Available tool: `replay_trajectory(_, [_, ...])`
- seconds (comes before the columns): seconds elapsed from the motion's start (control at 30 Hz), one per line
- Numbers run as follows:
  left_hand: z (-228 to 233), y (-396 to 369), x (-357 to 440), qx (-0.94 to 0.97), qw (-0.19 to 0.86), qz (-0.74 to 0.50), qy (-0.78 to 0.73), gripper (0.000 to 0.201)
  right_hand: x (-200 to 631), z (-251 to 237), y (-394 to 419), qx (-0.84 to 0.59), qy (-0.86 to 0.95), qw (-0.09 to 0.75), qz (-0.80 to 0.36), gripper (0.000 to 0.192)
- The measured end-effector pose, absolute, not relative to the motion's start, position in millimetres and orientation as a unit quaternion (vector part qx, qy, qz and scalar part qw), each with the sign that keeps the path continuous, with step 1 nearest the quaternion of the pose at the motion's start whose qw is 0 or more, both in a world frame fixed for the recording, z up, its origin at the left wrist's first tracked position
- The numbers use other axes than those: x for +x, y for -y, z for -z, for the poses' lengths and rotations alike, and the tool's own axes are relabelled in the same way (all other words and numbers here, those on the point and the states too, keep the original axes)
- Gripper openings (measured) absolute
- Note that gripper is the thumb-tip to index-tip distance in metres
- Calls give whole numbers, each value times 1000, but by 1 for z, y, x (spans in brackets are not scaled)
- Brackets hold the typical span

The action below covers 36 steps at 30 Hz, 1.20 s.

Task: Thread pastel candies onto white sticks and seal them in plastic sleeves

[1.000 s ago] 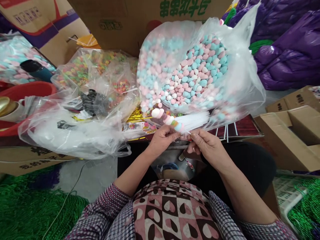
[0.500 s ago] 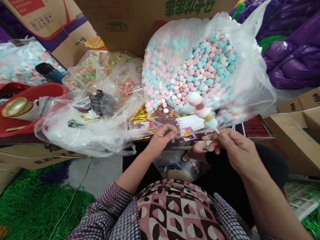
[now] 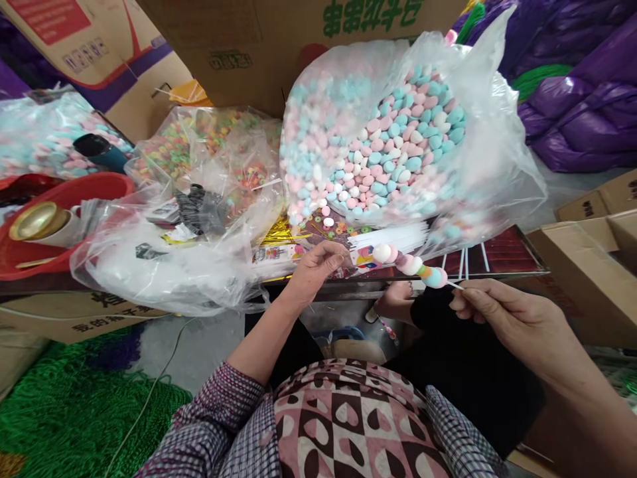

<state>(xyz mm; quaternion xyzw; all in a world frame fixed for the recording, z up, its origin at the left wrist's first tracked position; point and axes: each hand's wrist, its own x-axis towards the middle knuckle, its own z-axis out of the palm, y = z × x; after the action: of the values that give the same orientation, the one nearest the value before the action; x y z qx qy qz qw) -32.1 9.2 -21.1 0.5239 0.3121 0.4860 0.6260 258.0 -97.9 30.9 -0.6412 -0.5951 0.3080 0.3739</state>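
The white stick of the candy skewer (image 3: pixel 412 265) vanishes inside the pinched fingers of the right hand (image 3: pixel 517 322), so its length cannot be told. Left of the skewer, the left hand (image 3: pixel 316 265) curls its fingertips under, hiding whatever they may grip. Behind the skewer, the near half of the clear bag of pink, blue and white candies (image 3: pixel 378 143) blurs behind cloudy plastic. Above that bag, a cardboard box (image 3: pixel 298 40) is cropped by the top edge, its green print incomplete.

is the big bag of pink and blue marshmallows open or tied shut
Open: the marshmallow bag has its plastic mouth spread wide, leaving the pink, blue and white marshmallows bare on top.
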Motion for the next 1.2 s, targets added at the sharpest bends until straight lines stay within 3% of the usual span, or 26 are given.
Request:
replay_trajectory(0.23, [15, -17, -36, 660, 514, -449, -316, 21, 274, -35, 100, -675, 627, 332, -201, 35])
replay_trajectory(0.43, [7, -18, -35, 748, 430, -420, -281, 18, 267, -38, 99, -666, 628, 321, -243, 27])
replay_trajectory(0.7, [4, -18, -38, 777, 387, -416, -271, 15, 250, -31, 98, -673, 646, 308, -186, 39])
replay_trajectory(0.93, [1, -16, -36, 836, 283, -388, -264, 22, 241, -37, 96, -630, 684, 262, -257, 46])
replay_trajectory(1.13, [-4, -19, -32, 820, 177, -411, -357, 28, 227, -22, 101, -650, 597, 355, -308, 38])
replay_trajectory(1.2, [-2, -20, -28, 775, 170, -454, -405, 41, 219, -19, 102, -639, 557, 408, -339, 32])
